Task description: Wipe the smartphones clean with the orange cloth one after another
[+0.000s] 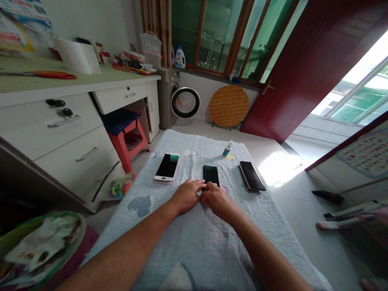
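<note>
A black smartphone (211, 173) lies face up on the cloth-covered table, its lower end partly hidden by my hands. My left hand (188, 197) rests at its left edge, fingers stretched out and fingertips touching or close to it. Over the phone's lower end, my right hand (217, 199) has its fingers curled and pressed together; whatever they pinch is too small or hidden to make out. A white smartphone (167, 166) with a dark screen lies to the left, seemingly on top of another one. On the right is a small stack of dark phones (252, 176). Behind them stands a small spray bottle (226, 150).
A pale blue patterned cloth (182, 250) covers the table. To the left are a red stool (127, 141), a white desk (69, 125) and a full waste bin (80, 238). A washing machine (167, 97) with its door ajar and a round wooden tabletop (229, 106) stand beyond.
</note>
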The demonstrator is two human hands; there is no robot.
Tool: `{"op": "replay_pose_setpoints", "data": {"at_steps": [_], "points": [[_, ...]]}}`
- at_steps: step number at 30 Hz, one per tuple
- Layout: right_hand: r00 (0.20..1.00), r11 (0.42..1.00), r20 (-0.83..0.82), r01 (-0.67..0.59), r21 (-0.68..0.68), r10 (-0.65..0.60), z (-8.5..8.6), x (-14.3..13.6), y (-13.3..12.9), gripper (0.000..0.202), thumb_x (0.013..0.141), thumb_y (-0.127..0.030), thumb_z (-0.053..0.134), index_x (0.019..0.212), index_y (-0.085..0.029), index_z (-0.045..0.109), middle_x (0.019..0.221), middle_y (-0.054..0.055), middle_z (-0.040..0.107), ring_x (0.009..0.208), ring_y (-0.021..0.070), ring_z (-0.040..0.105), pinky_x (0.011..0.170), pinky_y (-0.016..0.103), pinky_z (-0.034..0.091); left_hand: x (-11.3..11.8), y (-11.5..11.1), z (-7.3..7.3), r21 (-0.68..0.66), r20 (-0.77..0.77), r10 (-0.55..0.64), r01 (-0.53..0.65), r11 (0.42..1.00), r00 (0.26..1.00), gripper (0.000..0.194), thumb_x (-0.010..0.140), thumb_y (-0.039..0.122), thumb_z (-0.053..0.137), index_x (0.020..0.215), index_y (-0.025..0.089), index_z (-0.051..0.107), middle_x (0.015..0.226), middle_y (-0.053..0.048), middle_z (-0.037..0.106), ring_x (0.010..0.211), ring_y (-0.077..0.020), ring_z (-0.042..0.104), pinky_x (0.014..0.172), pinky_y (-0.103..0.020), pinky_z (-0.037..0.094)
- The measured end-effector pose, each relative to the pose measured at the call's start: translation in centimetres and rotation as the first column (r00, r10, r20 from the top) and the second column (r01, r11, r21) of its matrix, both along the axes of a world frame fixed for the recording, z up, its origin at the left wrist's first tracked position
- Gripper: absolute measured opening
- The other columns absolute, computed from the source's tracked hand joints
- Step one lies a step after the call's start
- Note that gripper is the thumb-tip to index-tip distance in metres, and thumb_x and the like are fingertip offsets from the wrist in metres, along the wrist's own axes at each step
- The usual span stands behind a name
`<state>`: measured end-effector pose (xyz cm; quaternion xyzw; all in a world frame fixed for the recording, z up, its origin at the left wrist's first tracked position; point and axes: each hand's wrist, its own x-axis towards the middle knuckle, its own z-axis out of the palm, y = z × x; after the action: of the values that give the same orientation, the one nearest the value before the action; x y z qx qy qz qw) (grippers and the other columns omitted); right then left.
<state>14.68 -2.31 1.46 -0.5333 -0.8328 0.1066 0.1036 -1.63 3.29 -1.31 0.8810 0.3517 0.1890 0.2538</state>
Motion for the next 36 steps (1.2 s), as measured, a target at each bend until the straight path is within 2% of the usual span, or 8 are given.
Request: {"op": "replay_pose_setpoints", "data": {"at_steps": [5,12,16,19,25,29,33,36], "points": [[0.999,0.999,0.029,0.02,0.031,-0.021,-0.2,0.7,-1.3,0.021,0.086,-0.014,0.052,0.087,-0.021,0.072,0.091,0.004,0.057,0.077,0.0134,0.048,0.068,0.021,0.036,0.3,0.3,-0.4,0.012,-0.045,0.019,-0.019,1.0,0.999,0.054,0.073,0.003,0.042,0.12,0.019,0.064,0.134,-0.006,0.056,0.123,-0.0161,0.052,0.109,-0.035,0.034],[0.987,0.984,0.005,0.159,-0.077,-0.159,0.0,2.7,-2.5,0.024,0.086,-0.012,0.047,0.087,-0.018,0.07,0.095,0.005,0.057,0.078,0.0122,0.052,0.068,0.021,0.038,0.6,0.0,-0.1,0.078,-0.076,0.031,-0.026,0.997,0.997,0.048,0.075,0.008,0.049,0.119,0.019,0.065,0.132,-0.005,0.058,0.116,-0.019,0.057,0.105,-0.034,0.039],[0.981,0.981,0.055,0.188,-0.047,-0.186,0.4,1.7,-2.2,0.021,0.09,-0.018,0.047,0.085,-0.017,0.067,0.091,0.005,0.059,0.079,0.0138,0.053,0.065,0.021,0.037,0.6,-0.1,-0.2,0.104,-0.073,0.04,-0.032,0.994,0.997,0.042,0.08,0.01,0.048,0.117,0.02,0.066,0.131,-0.005,0.059,0.116,-0.0185,0.058,0.103,-0.033,0.04],[0.982,0.986,0.091,0.166,-0.02,-0.164,0.3,0.2,-1.5,0.02,0.092,-0.021,0.047,0.086,-0.018,0.066,0.09,0.005,0.06,0.079,0.0142,0.054,0.066,0.022,0.037,0.6,0.0,-0.4,0.123,-0.071,0.035,-0.026,0.992,0.997,0.039,0.084,0.011,0.045,0.117,0.019,0.066,0.131,-0.006,0.06,0.118,-0.0177,0.057,0.104,-0.033,0.039],[0.993,0.994,0.037,0.112,0.002,-0.112,-0.5,-1.3,-0.8,0.018,0.092,-0.018,0.046,0.096,-0.019,0.064,0.101,0.004,0.06,0.081,0.0117,0.056,0.067,0.021,0.036,0.5,-0.2,-0.1,0.123,-0.058,0.002,0.005,0.992,0.998,0.034,0.088,0.016,0.045,0.114,0.021,0.066,0.129,-0.006,0.061,0.117,-0.0184,0.057,0.103,-0.034,0.04],[0.982,0.984,0.062,0.179,-0.015,-0.178,-0.1,-0.1,-1.5,0.017,0.091,-0.019,0.046,0.088,-0.018,0.063,0.093,0.003,0.059,0.076,0.0118,0.054,0.061,0.021,0.033,0.5,-0.1,-0.3,0.137,-0.064,0.038,-0.029,0.99,0.997,0.038,0.086,0.012,0.046,0.117,0.021,0.066,0.13,-0.005,0.06,0.114,-0.0196,0.058,0.101,-0.034,0.042],[0.967,0.966,0.047,0.253,-0.053,-0.251,0.4,2.0,-2.4,0.018,0.089,-0.015,0.046,0.086,-0.018,0.063,0.092,0.003,0.057,0.073,0.0103,0.052,0.062,0.02,0.033,0.6,0.0,-0.4,0.138,-0.076,0.038,-0.027,0.99,0.996,0.041,0.082,0.009,0.047,0.116,0.02,0.066,0.13,-0.006,0.06,0.111,-0.0194,0.06,0.099,-0.033,0.043],[0.956,0.953,0.029,0.294,-0.071,-0.293,0.5,3.2,-2.7,0.018,0.087,-0.014,0.046,0.086,-0.018,0.063,0.091,0.002,0.057,0.071,0.0093,0.051,0.063,0.02,0.032,0.6,-0.2,-0.1,0.139,-0.086,0.03,-0.018,0.99,0.996,0.039,0.08,0.014,0.052,0.117,0.018,0.066,0.13,-0.007,0.06,0.113,-0.0208,0.059,0.102,-0.034,0.042]]}}
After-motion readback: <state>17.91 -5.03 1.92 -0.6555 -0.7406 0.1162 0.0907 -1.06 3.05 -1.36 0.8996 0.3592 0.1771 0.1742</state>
